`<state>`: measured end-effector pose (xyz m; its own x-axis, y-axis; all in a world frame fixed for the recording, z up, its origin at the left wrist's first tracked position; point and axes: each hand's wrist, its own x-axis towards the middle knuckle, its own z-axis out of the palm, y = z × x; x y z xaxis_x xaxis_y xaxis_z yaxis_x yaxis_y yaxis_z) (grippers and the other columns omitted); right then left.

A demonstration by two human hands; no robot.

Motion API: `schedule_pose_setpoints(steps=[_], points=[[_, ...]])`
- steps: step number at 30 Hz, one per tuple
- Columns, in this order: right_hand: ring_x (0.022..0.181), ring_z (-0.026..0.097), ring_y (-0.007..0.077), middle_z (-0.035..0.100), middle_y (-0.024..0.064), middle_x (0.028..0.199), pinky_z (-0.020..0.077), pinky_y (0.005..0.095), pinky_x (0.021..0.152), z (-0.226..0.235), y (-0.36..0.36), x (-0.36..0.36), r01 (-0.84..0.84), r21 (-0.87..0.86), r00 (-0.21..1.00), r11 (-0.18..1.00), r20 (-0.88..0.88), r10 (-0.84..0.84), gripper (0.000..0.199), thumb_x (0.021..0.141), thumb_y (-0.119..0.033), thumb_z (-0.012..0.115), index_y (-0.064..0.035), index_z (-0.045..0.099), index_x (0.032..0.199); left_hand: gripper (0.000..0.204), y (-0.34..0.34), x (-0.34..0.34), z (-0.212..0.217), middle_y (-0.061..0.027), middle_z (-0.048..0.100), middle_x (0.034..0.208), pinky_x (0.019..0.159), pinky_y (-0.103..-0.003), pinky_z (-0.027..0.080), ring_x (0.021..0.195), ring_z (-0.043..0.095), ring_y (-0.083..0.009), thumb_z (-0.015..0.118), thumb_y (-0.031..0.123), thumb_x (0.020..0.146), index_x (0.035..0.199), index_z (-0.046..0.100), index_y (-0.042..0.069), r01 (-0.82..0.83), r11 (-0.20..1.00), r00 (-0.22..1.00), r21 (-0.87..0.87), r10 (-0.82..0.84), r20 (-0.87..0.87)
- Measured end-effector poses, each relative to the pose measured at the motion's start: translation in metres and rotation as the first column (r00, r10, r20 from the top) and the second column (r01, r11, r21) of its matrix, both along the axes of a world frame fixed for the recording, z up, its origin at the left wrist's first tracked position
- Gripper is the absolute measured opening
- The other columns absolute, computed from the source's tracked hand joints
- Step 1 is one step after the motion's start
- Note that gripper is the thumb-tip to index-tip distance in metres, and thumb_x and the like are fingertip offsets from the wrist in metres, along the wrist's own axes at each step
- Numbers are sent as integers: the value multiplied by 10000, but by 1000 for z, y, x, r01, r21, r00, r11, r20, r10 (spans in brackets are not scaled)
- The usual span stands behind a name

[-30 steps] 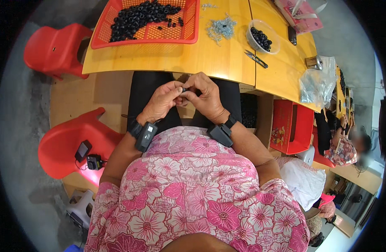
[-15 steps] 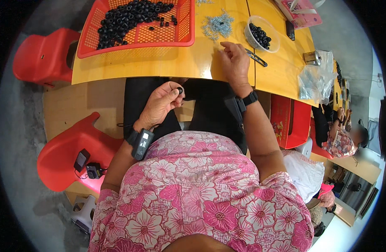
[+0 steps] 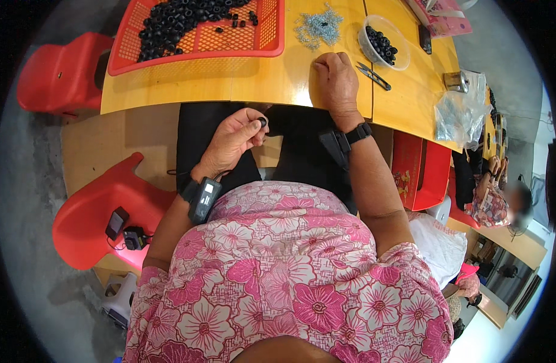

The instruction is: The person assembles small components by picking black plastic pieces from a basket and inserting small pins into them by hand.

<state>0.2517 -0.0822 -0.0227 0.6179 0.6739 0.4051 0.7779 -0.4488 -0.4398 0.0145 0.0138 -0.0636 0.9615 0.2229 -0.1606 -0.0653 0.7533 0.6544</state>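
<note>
A small round black plastic part [image 3: 263,121] is pinched between the thumb and fingers of my left hand [image 3: 234,138], which hovers over my lap just off the table's near edge. My right hand [image 3: 338,81] rests on the yellow table [image 3: 187,85] with its fingers curled under; whatever they may hold is hidden. Just beyond it lies a loose pile of small clear-bluish pieces [image 3: 319,29]. To its right are black thread snips [image 3: 374,77] and a clear round tub [image 3: 401,42] holding several black parts.
A red plastic basket [image 3: 193,60] with many black parts stands on the table's left. At the right are a metal tin [image 3: 455,82], a clear plastic bag [image 3: 462,115] and a dark phone [image 3: 425,39]. Red chairs [image 3: 102,206] stand left; another person [image 3: 492,196] sits far right.
My right hand's fingers have curled in further on the table near the pile. My left hand still pinches the black part, nearly in place. The view has shifted slightly.
</note>
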Motion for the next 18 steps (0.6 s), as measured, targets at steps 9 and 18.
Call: schedule_pose_setpoints(steps=[9,18], points=[[741,592,298,600,124,795,481,349,675,3,-14,-9,-202,124,979,972,13,202,63,820,-75,591,-48,561,869,152,-1,-2,-1,-44,569,917,682,-243,473,751,542,-96,490,123,947,1056,535,27,-8,997,998,79,14,-64],[663,526,56,628,-2,799,447,186,645,23,-31,-85,-173,365,397,915,-824,404,99,871,-34,591,3,657,935,159,-10,-1,8,-20,637,862,584,-181,464,674,554,-48,591,92,890,1034,601,25,-89,929,986,360,133,-100]])
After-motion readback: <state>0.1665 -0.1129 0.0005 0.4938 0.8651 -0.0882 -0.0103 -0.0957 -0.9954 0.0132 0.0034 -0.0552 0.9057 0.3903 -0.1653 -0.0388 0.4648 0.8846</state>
